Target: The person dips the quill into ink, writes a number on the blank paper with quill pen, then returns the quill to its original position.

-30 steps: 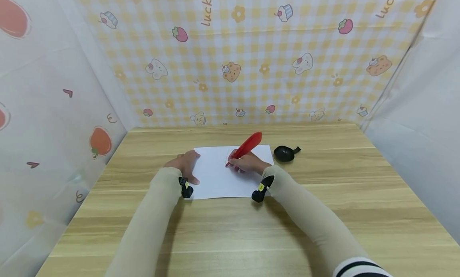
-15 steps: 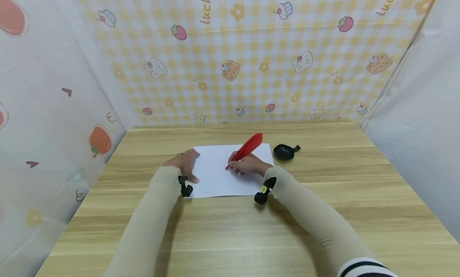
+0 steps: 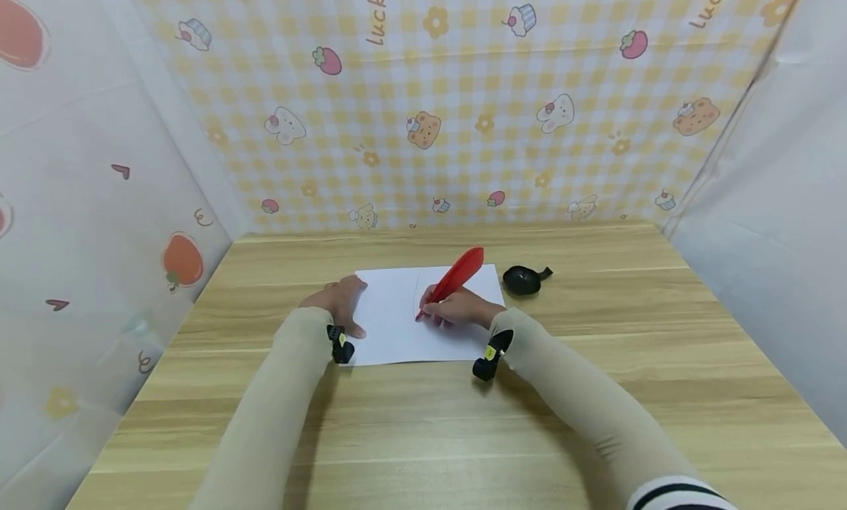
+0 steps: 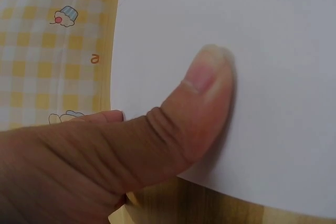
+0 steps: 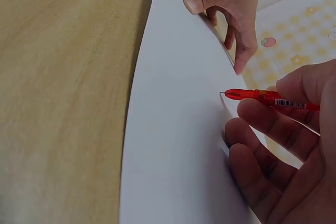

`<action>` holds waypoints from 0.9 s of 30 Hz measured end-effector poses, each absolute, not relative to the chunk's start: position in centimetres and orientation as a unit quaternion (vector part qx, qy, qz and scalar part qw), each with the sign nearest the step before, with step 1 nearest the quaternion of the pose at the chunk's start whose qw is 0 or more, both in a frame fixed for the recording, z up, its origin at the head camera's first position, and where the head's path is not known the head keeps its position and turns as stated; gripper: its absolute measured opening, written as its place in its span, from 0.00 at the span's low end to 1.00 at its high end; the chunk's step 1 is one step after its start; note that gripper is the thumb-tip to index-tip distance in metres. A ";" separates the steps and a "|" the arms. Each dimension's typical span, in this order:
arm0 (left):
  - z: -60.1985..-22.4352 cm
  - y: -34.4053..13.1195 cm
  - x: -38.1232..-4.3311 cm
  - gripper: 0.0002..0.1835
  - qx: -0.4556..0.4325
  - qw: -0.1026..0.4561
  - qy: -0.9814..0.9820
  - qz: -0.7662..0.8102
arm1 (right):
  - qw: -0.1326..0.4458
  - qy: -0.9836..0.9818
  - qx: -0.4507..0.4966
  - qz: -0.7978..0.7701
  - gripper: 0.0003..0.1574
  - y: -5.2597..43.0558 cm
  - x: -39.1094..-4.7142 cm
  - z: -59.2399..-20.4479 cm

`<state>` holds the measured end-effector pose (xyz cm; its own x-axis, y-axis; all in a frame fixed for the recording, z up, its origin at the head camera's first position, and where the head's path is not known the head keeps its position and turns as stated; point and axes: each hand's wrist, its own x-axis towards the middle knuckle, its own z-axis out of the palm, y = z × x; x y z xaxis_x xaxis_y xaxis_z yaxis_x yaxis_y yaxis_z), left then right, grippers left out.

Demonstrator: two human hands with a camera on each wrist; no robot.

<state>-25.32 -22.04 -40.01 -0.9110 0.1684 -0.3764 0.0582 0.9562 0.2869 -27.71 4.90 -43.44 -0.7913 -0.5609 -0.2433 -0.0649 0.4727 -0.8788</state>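
A white sheet of paper (image 3: 390, 330) lies on the table under both hands. My right hand (image 3: 459, 306) pinches a red pen with a feather-shaped top (image 3: 465, 267), its tip at the paper. In the right wrist view the slim red pen barrel (image 5: 257, 95) carries a barcode label and ends in a fine point. A faint, slightly curved line (image 3: 415, 289) runs up the sheet from the tip. My left hand (image 3: 340, 304) rests on the paper's left edge, fingers spread; the left wrist view shows the thumb (image 4: 202, 95) lying on the sheet.
A black rounded object with a short tail (image 3: 523, 281) sits just right of the paper; its kind is unclear. The wood-grain table (image 3: 423, 436) meets a yellow checked cloth (image 3: 397, 164) at the back. White cloths hang on both sides.
My right hand and the red pen have moved a little down the sheet, toward me, and the faint line has grown longer. The left hand has stayed in place.
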 end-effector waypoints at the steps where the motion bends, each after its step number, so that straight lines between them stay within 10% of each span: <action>1: -40.1 -22.1 -25.3 0.57 0.058 0.202 0.968 0.137 | 0.260 0.818 -0.194 -0.475 0.06 4.9 -27.7 -43.4; 27: -39.9 -22.1 -25.1 0.57 0.048 0.205 0.966 0.150 | 0.287 0.811 -0.248 -0.446 0.06 6.1 -25.7 -42.8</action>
<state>-25.07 -22.12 -39.88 -0.9111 0.1543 -0.3823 0.0314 0.9506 0.3089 -25.72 6.12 -42.80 -0.7118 -0.6585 -0.2446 -0.1460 0.4793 -0.8655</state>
